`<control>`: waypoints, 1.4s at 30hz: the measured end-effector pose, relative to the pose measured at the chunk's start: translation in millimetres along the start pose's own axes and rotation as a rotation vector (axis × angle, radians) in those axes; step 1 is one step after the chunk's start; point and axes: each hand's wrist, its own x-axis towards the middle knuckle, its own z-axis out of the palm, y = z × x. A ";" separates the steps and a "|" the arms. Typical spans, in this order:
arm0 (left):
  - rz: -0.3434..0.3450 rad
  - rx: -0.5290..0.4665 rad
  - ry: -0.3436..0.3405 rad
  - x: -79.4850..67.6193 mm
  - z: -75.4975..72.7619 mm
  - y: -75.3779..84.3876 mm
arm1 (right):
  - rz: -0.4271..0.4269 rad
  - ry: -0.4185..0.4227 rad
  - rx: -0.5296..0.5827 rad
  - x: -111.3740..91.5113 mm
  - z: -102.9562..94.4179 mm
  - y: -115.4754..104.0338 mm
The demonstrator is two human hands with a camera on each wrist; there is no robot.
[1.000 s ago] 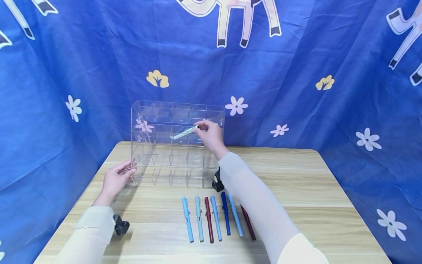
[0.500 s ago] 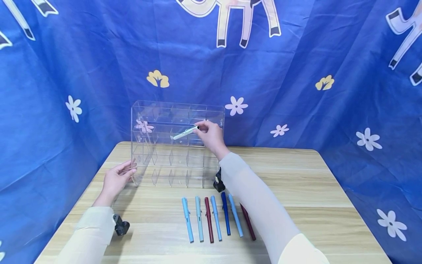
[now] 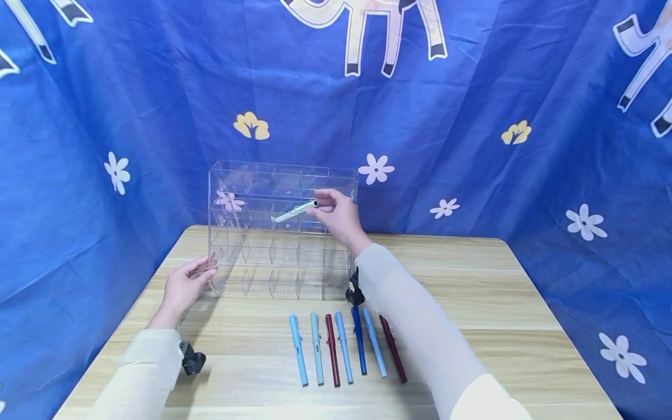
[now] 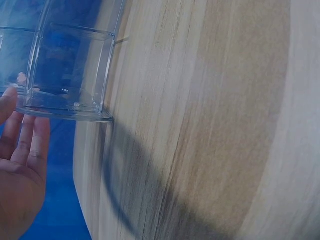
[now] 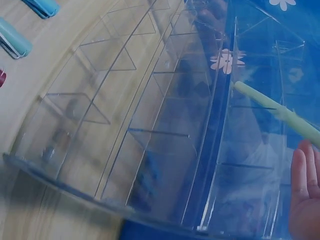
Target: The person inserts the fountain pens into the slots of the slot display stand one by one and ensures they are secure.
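Note:
A clear acrylic display rack point(image 3: 283, 255) with tiers of small compartments stands upright at the back of the table. My left hand point(image 3: 184, 286) holds its lower left side edge, thumb on one side and fingers on the other, as the left wrist view also shows of the hand point(image 4: 22, 175). A pale green pen point(image 3: 296, 212) lies slanted in an upper tier, its dark-ended tip toward my right hand point(image 3: 341, 219). The fingers of that hand are parted around the pen's end. In the right wrist view, straight fingers point(image 5: 300, 172) lie just below the pen point(image 5: 285, 115).
Several pens lie in a row before the rack, among them a light blue pen point(image 3: 298, 350), a dark red pen point(image 3: 333, 350) and a dark blue pen point(image 3: 359, 341). The wooden table point(image 3: 525, 350) is bordered by a blue patterned cloth point(image 3: 446, 116).
My right hand has loosened from the pale green pen and shifted slightly right, and the pen stays in place. The left hand and the rack have not moved.

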 end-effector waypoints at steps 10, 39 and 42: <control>-0.001 0.005 0.000 -0.7 -0.3 0.2 | -0.085 0.012 0.090 -15.8 -24.2 10.4; -0.005 0.017 -0.011 -0.5 -0.8 3.6 | 0.155 0.045 -0.003 -119.9 -100.0 130.8; -0.007 0.029 -0.012 -0.5 -0.3 4.1 | 0.185 0.030 -0.011 -134.3 -102.9 142.7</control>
